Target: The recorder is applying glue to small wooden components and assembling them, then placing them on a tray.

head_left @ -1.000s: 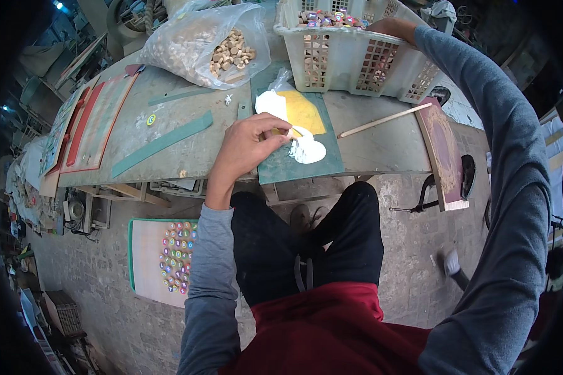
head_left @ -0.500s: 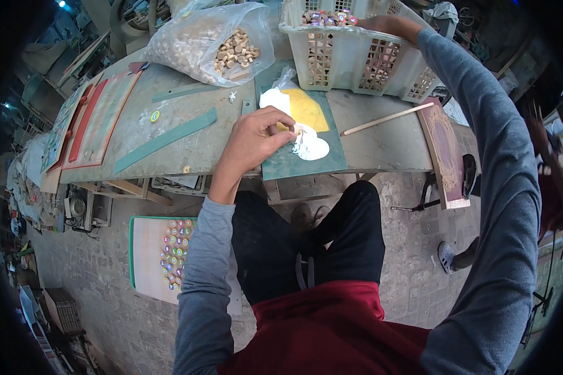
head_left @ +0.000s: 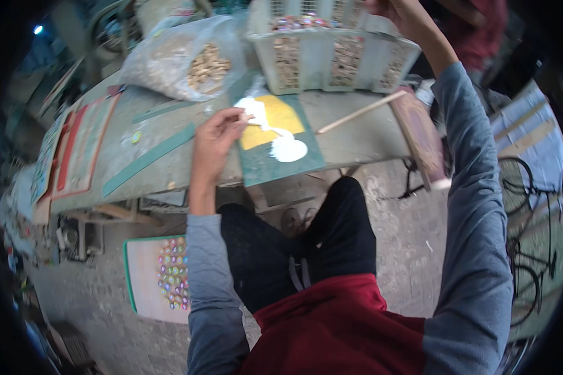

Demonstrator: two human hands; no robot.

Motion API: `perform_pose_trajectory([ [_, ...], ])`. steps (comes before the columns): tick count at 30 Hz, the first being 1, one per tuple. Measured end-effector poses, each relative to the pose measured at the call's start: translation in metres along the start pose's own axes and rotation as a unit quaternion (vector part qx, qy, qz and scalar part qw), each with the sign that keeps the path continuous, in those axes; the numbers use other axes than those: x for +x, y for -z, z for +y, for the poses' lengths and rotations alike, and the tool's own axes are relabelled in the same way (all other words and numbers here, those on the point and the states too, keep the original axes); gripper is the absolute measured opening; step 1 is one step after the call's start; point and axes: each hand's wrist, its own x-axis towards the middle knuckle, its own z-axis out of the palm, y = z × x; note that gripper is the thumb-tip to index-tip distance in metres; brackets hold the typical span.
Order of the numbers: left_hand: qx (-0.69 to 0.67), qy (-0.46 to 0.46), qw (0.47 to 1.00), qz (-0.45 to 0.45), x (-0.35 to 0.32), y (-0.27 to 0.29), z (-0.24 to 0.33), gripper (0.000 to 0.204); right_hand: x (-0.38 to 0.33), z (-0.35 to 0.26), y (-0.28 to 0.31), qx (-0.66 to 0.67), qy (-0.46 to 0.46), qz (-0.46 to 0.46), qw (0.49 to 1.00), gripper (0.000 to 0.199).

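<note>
My left hand [head_left: 218,137] is closed in a pinch on a small pale wooden piece [head_left: 249,118], its exact shape blurred. It is over a green board [head_left: 256,169] bearing a yellow patch [head_left: 280,115] and a puddle of thick white liquid [head_left: 288,149]. A white streak joins that puddle to more white near the pinched piece. My right hand [head_left: 408,17] is raised at the far right, by the rim of a pale plastic crate [head_left: 319,78]; its fingers are smeared by motion. Inside the crate lie wooden pieces with colourful tops [head_left: 300,22].
A clear bag [head_left: 159,65] of wooden pieces is left of the crate. A wooden stick [head_left: 360,114], a green strip [head_left: 147,160] and a red-edged board [head_left: 84,150] lie on the table [head_left: 213,165]. Below left, a green-rimmed board [head_left: 145,269] carries several coloured discs. A person [head_left: 481,31] stands beyond the crate.
My right hand has risen out of the crate to its far right rim. My left hand, still pinching, has moved left and away from the white puddle. The view has shifted and blurred.
</note>
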Motion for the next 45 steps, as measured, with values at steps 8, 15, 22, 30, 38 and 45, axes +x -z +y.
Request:
perform_pose_trajectory([
  [8, 0.006, 0.008, 1.000, 0.011, -0.004, 0.005, -0.002, 0.025, -0.177, 0.013, 0.071, -0.022, -0.170, -0.037, 0.984, 0.021],
  [15, 0.024, 0.021, 0.999, 0.023, -0.002, 0.005, -0.007, 0.029, -0.236, 0.046, 0.089, -0.514, -0.183, -0.104, 0.832, 0.029],
  [22, 0.050, 0.002, 0.998, 0.045, -0.004, 0.008, 0.002, 0.025, -0.226, 0.049, 0.078, -0.513, -0.149, -0.096, 0.840, 0.034],
  [30, -0.009, 0.021, 0.999, 0.028, -0.011, 0.003, 0.001, 0.024, -0.238, 0.039, 0.073, -0.539, -0.113, -0.122, 0.826, 0.024],
  [38, 0.019, 0.009, 0.999, 0.035, -0.010, 0.000, 0.000, 0.022, -0.203, 0.067, 0.087, -0.529, -0.019, -0.141, 0.837, 0.020],
  [45, 0.026, 0.009, 0.999, 0.036, -0.010, 0.005, -0.005, 0.021, -0.227, 0.050, 0.085, -0.519, -0.052, -0.172, 0.836, 0.022],
])
